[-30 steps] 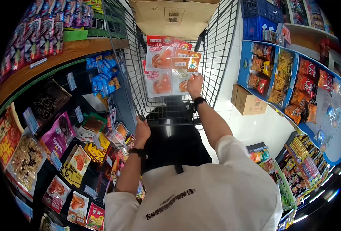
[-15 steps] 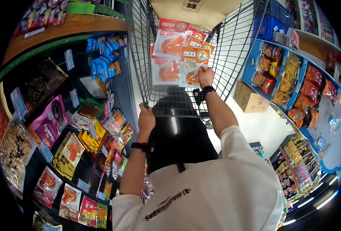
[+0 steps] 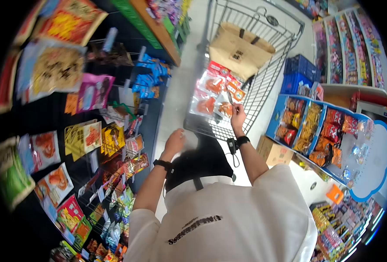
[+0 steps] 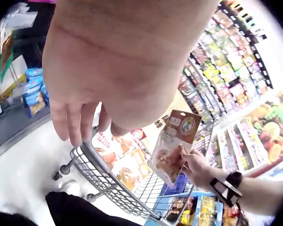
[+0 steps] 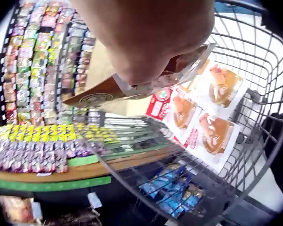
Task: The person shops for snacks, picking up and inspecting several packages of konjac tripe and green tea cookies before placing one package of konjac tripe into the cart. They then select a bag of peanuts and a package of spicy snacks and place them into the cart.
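My right hand (image 3: 238,115) pinches the lower edge of a flat snack packet (image 4: 169,155) with a brown header and a clear window. It holds this packet raised and tilted over the shopping cart (image 4: 114,176). Below it in the cart, several similar packets (image 5: 212,136) with red or orange headers lie flat. My left hand (image 3: 175,142) is near the shelf-side rear corner of the cart, its fingers (image 4: 74,123) loosely extended with nothing held; in the left wrist view they overlap the end of the cart's handle.
A brown paper bag (image 3: 226,46) stands in the cart's far end. Shelves with hanging snack bags (image 3: 54,70) line the left side. To the right are a blue display stand of snacks (image 3: 309,124), blue crates (image 3: 300,72) and a cardboard box (image 3: 273,150) on the floor.
My left hand has let go of the cart and moved away from it. The right hand keeps its pinch on the packet, which now tilts up. The view has turned, and the cart appears angled.
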Motion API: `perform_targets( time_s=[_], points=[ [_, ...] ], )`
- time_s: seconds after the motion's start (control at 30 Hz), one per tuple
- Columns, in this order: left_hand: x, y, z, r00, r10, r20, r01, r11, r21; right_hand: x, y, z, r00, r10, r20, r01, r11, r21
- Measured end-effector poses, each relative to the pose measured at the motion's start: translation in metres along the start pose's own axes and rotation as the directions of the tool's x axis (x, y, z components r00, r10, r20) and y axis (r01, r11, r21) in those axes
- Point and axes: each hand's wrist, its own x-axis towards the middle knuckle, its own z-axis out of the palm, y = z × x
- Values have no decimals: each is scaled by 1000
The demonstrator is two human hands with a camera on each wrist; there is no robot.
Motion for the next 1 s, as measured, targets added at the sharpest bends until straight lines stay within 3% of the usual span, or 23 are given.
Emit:
perform_targets(
  time_s=[0.07,0.13,0.17,0.2,0.23,0.27,0.3,0.33,0.37,0.43,0.47,0.57,0.63,0.73,0.77,0.87,0.97,1.0],
  points=[
    [-35,3,-15,997,66,43,-65,997,-40,-11,-41,-10,995,-98,21,96,994,51],
    [-68,-7,-21,982,184,-51,-189,974,-128,-26,-84,-19,986,-116,121,118,993,-11],
    [-85,-15,-24,968,222,-116,-240,956,-170,-33,-97,-18,959,-274,70,275,962,-6],
    [-104,-20,-29,951,266,-154,-287,948,-134,-45,-121,-19,935,-346,74,349,936,-38],
    [-126,-24,-35,935,292,-202,-316,944,-94,-50,-119,-9,909,-409,82,406,912,51],
    [-151,-27,-39,932,258,-256,-313,928,-201,-66,-143,-15,923,-288,255,279,958,73],
    [-176,-27,-45,921,232,-311,-328,894,-304,-90,-170,-9,909,-343,238,285,926,246],
    [-201,-29,-47,903,198,-380,-348,858,-379,-126,-225,-17,886,-303,351,171,917,360],
    [-223,-33,-49,881,173,-441,-382,809,-446,-147,-244,-10,845,-377,380,157,853,498],
    [-267,-47,-49,830,108,-547,-412,781,-470,-172,-258,-9,652,-379,657,120,907,403],
    [-285,-50,-47,785,58,-617,-431,766,-476,-187,-256,-3,650,-324,688,83,929,360],
    [-343,-63,-53,581,-2,-814,-490,797,-352,-256,-301,10,313,-344,885,-171,896,409],
    [-375,-77,-57,402,-26,-915,-573,772,-274,-285,-306,24,62,-381,923,-119,915,386],
    [-413,-104,-53,564,-222,-795,-657,462,-595,-338,-319,39,-138,-332,933,-162,937,310],
    [-426,-109,-52,499,-253,-829,-666,500,-553,-352,-323,44,-208,-321,924,-122,946,301],
    [-465,-107,-50,314,-342,-885,-683,566,-461,-385,-323,63,-318,-306,898,-34,950,311],
    [-481,-113,-48,259,-379,-889,-728,528,-437,-406,-338,62,-387,-256,886,88,946,311],
    [-480,-116,-49,207,-383,-900,-754,524,-397,-418,-351,55,-358,-281,890,81,941,329]
  ],
)
